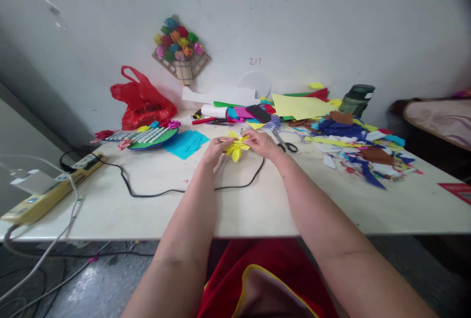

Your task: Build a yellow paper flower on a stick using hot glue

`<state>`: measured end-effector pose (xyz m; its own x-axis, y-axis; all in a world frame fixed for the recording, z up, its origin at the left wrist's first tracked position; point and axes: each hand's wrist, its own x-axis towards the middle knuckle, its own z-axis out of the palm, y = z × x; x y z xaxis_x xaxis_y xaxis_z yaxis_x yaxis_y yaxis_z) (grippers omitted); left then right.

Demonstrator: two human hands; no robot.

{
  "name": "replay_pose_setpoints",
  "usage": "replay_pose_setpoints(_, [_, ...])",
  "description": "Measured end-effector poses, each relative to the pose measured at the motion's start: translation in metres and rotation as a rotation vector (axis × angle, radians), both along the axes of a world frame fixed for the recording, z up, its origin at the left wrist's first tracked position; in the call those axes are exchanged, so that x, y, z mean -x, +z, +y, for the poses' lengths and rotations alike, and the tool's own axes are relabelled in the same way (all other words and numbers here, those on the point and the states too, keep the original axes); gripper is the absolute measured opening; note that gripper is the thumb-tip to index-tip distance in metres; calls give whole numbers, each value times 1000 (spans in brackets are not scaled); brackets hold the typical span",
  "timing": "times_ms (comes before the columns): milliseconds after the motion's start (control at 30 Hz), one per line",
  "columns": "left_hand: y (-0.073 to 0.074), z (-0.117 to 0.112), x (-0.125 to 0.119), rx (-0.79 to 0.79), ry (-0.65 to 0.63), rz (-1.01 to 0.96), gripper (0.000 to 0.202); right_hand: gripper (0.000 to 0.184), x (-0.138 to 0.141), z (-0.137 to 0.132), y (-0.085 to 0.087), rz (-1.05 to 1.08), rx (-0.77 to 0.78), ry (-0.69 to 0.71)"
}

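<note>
A yellow paper flower (235, 150) with pointed petals is held up between both hands, just above the white table. My left hand (216, 150) pinches a petal on its left side. On the other side my right hand (260, 143) has its fingertips closed on the flower's upper right petals. Scissors (290, 146) with dark handles lie just right of my right hand. Blue paper sheets (187, 144) lie left of my left hand. A black cord (158, 194) runs across the table below the hands.
A power strip (31, 203) with plugs lies at the left edge. A red plastic bag (143, 99) and a green craft piece with flowers (156, 139) stand behind it. Colored paper scraps (368, 146) and a green bottle (356, 99) are at right.
</note>
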<state>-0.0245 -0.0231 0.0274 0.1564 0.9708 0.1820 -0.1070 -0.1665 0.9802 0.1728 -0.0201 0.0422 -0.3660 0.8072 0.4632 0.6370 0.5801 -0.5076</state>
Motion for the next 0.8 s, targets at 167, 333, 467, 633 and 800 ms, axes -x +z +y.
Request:
replay_pose_setpoints(167, [0, 0, 0, 34, -3, -5, 37, 26, 2, 0, 2, -46, -22, -26])
replay_pose_setpoints(333, [0, -1, 1, 23, 6, 26, 39, 25, 3, 3, 0, -85, -19, -24])
replay_pose_setpoints(467, [0, -2, 0, 30, 2, 19, 41, 32, 4, 5, -1, -154, -57, -46])
replay_pose_setpoints(633, [0, -2, -2, 66, -10, -44, 44, 35, 4, 2, 3, -199, -97, -69])
replay_pose_setpoints(800, [1, -3, -2, 55, -42, -59, 52, 27, 4, 4, 2, -138, -110, -37])
